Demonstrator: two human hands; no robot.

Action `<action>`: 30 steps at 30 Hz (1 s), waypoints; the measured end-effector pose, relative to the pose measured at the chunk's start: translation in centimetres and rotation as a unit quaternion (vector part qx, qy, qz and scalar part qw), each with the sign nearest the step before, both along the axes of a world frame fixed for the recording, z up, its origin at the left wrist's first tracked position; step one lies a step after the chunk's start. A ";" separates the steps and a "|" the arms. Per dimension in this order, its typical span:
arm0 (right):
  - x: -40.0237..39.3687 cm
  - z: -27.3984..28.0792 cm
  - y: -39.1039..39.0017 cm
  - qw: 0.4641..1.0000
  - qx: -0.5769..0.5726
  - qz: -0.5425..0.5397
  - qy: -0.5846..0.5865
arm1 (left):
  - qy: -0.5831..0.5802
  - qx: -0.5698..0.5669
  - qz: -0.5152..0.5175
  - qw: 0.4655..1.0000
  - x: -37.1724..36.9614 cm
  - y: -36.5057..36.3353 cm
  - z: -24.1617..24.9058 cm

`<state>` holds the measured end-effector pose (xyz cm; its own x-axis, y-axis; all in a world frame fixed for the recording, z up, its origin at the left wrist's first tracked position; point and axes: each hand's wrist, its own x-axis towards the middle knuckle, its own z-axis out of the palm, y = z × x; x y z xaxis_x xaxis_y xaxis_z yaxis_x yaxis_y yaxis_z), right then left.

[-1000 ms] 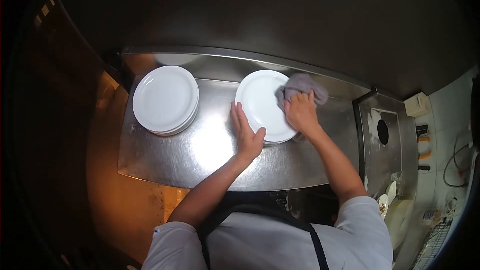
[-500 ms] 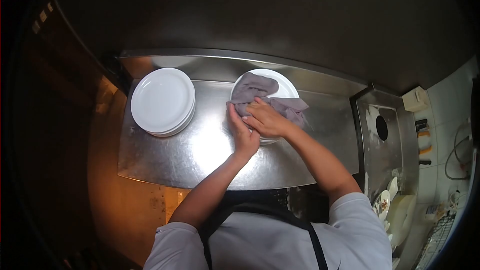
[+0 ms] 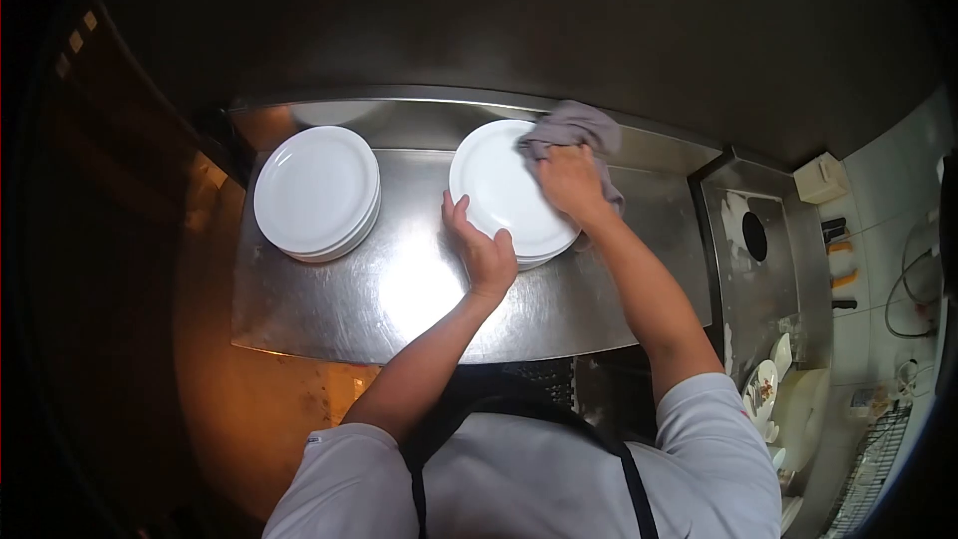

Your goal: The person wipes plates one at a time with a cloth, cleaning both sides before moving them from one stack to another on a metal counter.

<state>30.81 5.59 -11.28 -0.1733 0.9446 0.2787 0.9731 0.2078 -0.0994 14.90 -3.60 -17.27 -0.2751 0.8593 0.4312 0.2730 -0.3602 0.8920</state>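
Observation:
A white plate [image 3: 494, 180] tops a stack on the steel counter in front of me. My right hand [image 3: 573, 182] grips a bunched grey-purple cloth [image 3: 577, 128] at the plate's far right rim, and part of the cloth hangs past the edge. At the near left side of the same plate is my left hand [image 3: 484, 252], open, its fingers spread and its thumb at the rim. A second stack of white plates [image 3: 315, 190] stands to the left on the counter, apart from both hands.
The shiny steel counter [image 3: 399, 294] has a raised back ledge. On the right is a steel sink unit [image 3: 778, 289] with a dark round opening [image 3: 754, 238]. Nearer me there, used dishes [image 3: 764, 384] sit by the wall. Knives [image 3: 841, 279] hang on the tiles.
My right hand has carried the cloth from the plate's middle to its far right rim, uncovering most of the plate. My left hand has come off the cloth to the near left rim.

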 end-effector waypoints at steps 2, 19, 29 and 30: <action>1.1 0.6 -0.9 0.996 -0.047 -0.077 0.001 | 0.017 0.018 -0.009 1.000 -0.4 0.1 -0.7; -2.4 2.6 -11.5 0.947 -0.228 0.169 0.151 | 0.053 0.021 -0.066 0.996 -2.0 -0.5 -0.8; -0.5 1.6 -2.2 0.993 -0.117 0.026 -0.018 | 0.088 -0.053 -0.077 0.992 -2.0 -1.0 1.2; -1.8 0.7 -0.9 0.991 -0.119 0.063 -0.008 | 0.083 -0.056 -0.080 0.992 -2.0 -1.1 1.3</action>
<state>28.98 4.70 -10.57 -0.2972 0.9537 0.0463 0.9427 0.3008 -0.1445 12.93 -4.66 -16.01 -0.0646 0.9315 0.3581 0.3667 -0.3116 0.8766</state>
